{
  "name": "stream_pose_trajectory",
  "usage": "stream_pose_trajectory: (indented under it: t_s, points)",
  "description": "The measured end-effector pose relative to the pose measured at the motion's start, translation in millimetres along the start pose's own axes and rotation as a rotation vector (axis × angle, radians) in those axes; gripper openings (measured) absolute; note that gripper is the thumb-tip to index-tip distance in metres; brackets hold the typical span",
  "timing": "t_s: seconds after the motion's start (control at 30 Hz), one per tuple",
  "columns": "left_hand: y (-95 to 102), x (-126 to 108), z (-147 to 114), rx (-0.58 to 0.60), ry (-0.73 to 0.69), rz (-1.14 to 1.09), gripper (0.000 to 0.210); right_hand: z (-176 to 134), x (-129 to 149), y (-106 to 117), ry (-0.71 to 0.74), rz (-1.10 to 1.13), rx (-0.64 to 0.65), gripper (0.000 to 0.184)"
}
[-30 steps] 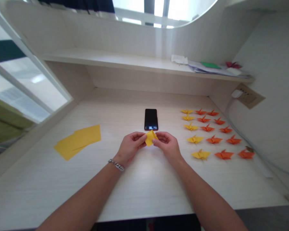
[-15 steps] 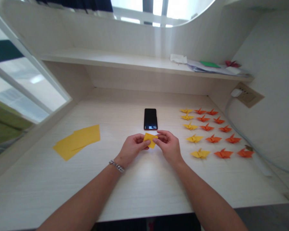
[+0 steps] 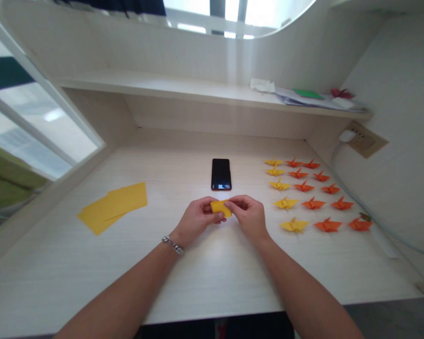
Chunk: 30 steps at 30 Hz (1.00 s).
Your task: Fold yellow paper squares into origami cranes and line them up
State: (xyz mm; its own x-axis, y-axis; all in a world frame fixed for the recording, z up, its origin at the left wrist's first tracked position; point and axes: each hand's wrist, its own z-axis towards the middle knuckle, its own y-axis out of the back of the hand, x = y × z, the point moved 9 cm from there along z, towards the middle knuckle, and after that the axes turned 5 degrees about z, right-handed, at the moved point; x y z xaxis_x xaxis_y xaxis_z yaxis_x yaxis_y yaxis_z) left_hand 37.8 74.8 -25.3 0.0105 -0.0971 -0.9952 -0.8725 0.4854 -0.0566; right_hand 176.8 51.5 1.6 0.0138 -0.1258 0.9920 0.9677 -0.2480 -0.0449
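Observation:
A small folded piece of yellow paper (image 3: 219,207) is held between my two hands above the desk. My left hand (image 3: 197,215) pinches its left and lower side, thumb on top and fingers beneath. At the paper's right edge, my right hand (image 3: 248,214) grips with thumb and forefinger. Just beyond the hands lies a black phone (image 3: 221,174), flat on the desk. Flat yellow paper sheets (image 3: 116,205) overlap one another to the left.
On the right stand rows of folded paper cranes, yellow cranes (image 3: 285,203) beside orange cranes (image 3: 313,204). A cable (image 3: 367,212) runs down from a wall socket (image 3: 365,139). Papers (image 3: 304,97) lie on the shelf (image 3: 183,89) above the desk (image 3: 92,278).
The folded yellow paper has turned in my hands, from a tilted, pointed outline to a more level rectangle. My right fingers have drawn in closer on it.

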Motion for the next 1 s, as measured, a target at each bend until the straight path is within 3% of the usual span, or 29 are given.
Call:
stream_pose_trajectory:
  t_s: [0.2,0.57,1.0]
  points:
    - [0.5,0.5,-0.6,-0.032,0.002,-0.009,0.033,-3.2,5.0,-2.7,0.062,-0.076,0.006,0.017]
    - [4.2,-5.4,-1.3,-0.108,-0.007,0.037,0.030,-1.9,-3.2,-5.0,0.043,-0.023,0.023,0.016]
    - [2.3,-5.4,-3.0,-0.113,0.014,0.031,0.032,-3.3,-0.7,-7.7,0.039,0.010,0.019,0.016]
